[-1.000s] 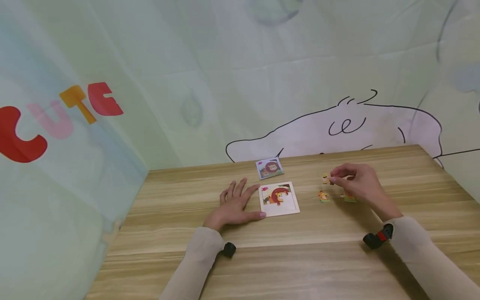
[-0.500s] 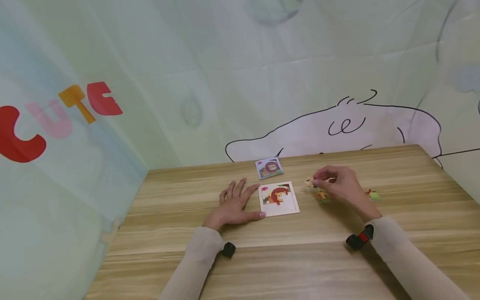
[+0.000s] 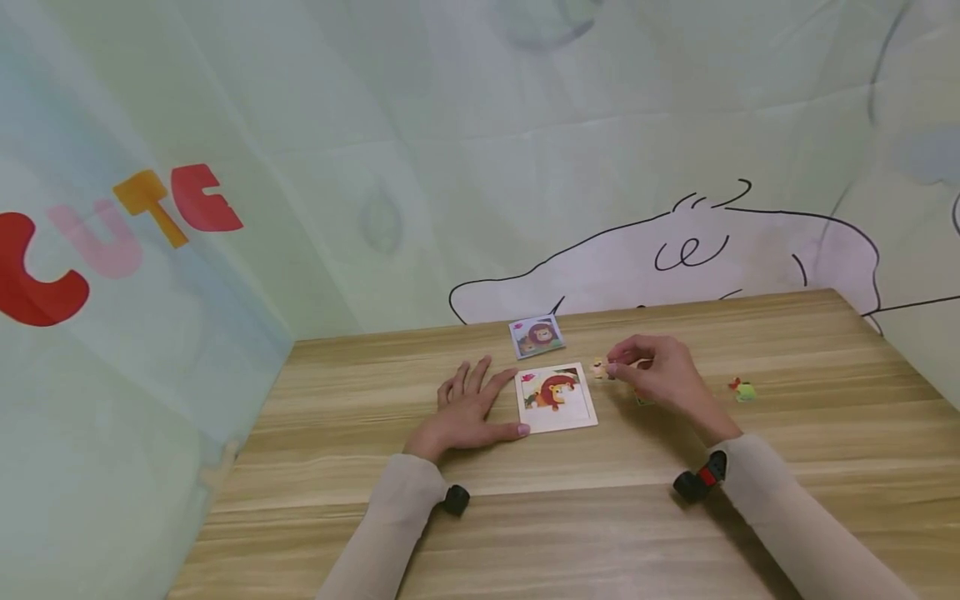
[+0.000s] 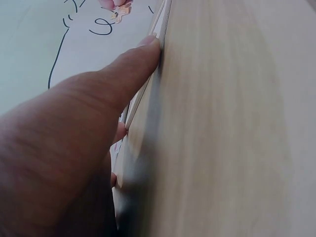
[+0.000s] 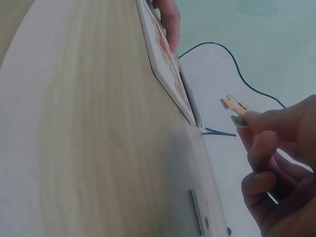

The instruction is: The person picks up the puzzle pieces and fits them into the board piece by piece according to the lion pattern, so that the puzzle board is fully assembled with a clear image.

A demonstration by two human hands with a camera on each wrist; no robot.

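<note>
Head view: right hand (image 3: 660,377) pinches a puzzle piece (image 3: 599,367) by one edge, raised just right of the tray (image 3: 576,416), leaving the rest exposed. Left hand (image 3: 465,417) lies spread, thumb and index touching the tray's left edge, presumably to steady it. Picture card (image 3: 536,337) lies behind, probably for reference.

In head view, 1 loose puzzle pc (image 3: 642,399) is part-hidden by R hand (image 3: 662,375) & both sleeves (image 3: 390,518) are cut by btm edge.
</note>
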